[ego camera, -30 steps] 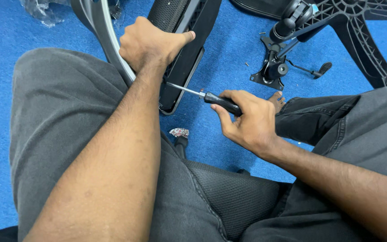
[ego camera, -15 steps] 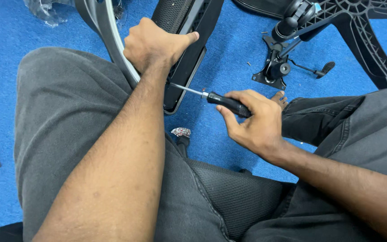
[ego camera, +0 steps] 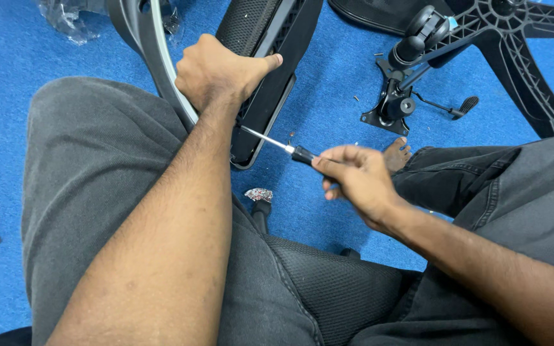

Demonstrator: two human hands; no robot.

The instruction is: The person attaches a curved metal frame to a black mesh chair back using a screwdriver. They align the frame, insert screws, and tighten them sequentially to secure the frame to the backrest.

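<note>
Two hands (ego camera: 222,70), one screwdriver (ego camera: 277,145)

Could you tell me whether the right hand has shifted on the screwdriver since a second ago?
Yes. The right hand has slid back along the screwdriver, away from the armrest, baring more handle.

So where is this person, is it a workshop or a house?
Hard to say for sure: likely an office or room floor used for putting a chair together. There is blue carpet, a black chair base lying loose, and a screwdriver in the right hand.
</note>
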